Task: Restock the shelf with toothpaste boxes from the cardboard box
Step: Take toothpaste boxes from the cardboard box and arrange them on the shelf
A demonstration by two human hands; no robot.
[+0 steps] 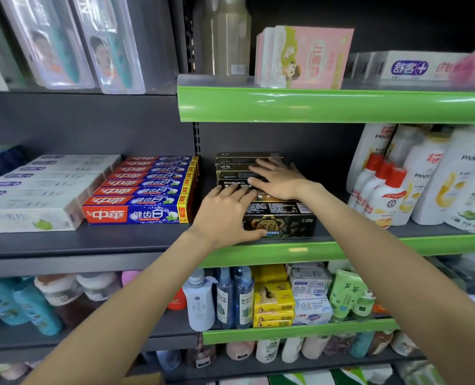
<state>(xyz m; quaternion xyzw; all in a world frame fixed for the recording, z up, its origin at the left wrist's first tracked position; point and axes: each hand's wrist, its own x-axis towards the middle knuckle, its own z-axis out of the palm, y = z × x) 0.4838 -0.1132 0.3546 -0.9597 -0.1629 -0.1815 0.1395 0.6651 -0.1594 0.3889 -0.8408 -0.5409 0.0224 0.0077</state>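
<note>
Grey shelving (86, 240), green edge strips (328, 105)

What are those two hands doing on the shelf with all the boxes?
A person is stocking a shop shelf. Both hands lie flat on a row of black toothpaste boxes: the left hand is on the front boxes, with its thumb on the front face, and the right hand is on the ones further back. Red and blue toothpaste boxes sit to the left, and white shampoo bottles stand to the right.
</note>
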